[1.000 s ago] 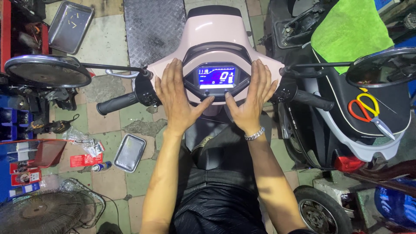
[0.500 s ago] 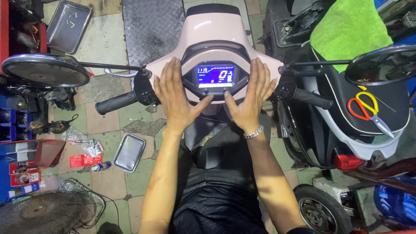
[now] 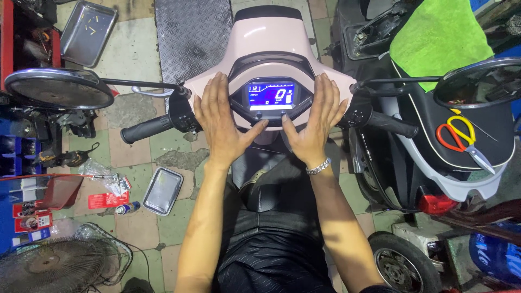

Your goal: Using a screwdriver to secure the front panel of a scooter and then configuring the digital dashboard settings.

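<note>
I sit on a pale pink scooter (image 3: pixel 269 33) and look down at its handlebar cover. A lit blue digital display (image 3: pixel 271 95) sits in a dark surround at the centre. My left hand (image 3: pixel 220 120) lies flat on the cover just left of the display, fingers spread, thumb under its lower edge. My right hand (image 3: pixel 315 121), with a silver bracelet at the wrist, lies flat on the right side in the same way. Neither hand holds anything. The black left grip (image 3: pixel 146 128) and right grip (image 3: pixel 392 124) stick out beyond the hands.
Round mirrors stand at left (image 3: pixel 58 88) and right (image 3: pixel 480 83). A second scooter at the right carries red-and-yellow scissors (image 3: pixel 460 137) and a green cloth (image 3: pixel 438 38). Metal trays (image 3: pixel 163 190) (image 3: pixel 87 31), a fan (image 3: pixel 51 266) and small parts lie on the tiled floor.
Both hands have stayed flat beside the display. The view has shifted slightly; nothing else has moved.
</note>
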